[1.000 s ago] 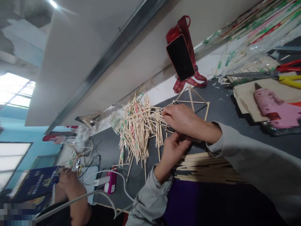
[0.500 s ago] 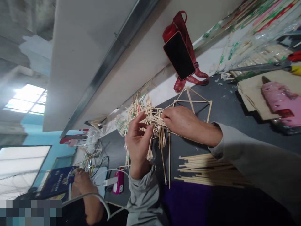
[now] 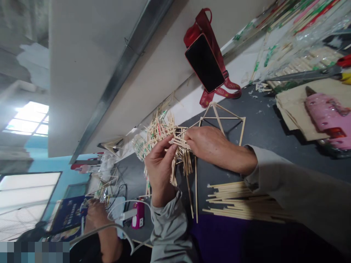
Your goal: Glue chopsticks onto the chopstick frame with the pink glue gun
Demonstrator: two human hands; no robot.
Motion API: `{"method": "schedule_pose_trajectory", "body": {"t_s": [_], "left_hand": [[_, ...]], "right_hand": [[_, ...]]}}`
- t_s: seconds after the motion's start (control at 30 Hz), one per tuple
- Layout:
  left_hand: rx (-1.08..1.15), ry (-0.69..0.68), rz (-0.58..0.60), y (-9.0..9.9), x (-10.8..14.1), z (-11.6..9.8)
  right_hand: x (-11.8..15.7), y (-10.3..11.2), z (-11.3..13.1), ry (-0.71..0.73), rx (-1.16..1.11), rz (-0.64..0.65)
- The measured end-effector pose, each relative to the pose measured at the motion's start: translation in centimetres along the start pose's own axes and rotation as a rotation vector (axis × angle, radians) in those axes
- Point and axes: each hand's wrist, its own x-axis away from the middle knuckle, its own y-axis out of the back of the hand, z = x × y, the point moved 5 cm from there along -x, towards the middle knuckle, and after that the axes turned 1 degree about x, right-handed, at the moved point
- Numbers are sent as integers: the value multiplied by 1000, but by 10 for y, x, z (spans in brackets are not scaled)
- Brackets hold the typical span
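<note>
Held thin sticks (image 3: 181, 141) over bench (image 3: 263, 135), just in front of loose stick pile (image 3: 160, 133). Pinched tips in L hand (image 3: 160, 164) w/ fingers almost together; gripped same sticks in R hand (image 3: 215, 149) w/ fingers curled tight. Had stick frame (image 3: 242, 131) nr R hand.

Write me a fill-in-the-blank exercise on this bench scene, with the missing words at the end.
1. The left hand has its fingertips at the ends of thin wooden ____ held in the right hand.
2. The body of the glue gun is coloured ____.
3. The lanyard showing beside the phone is coloured ____.

Missing words: sticks; pink; red.
</note>
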Motion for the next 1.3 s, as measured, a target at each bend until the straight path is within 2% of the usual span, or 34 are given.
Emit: {"method": "schedule_pose_trajectory", "body": {"t_s": [0.27,1.3], "left_hand": [[36,15,39,-3,0,-3],[-10,-36,66,-6,1,0]], "right_hand": [[1,-3,0,31,20,-13],[4,-13,-2,132,49,-110]]}}
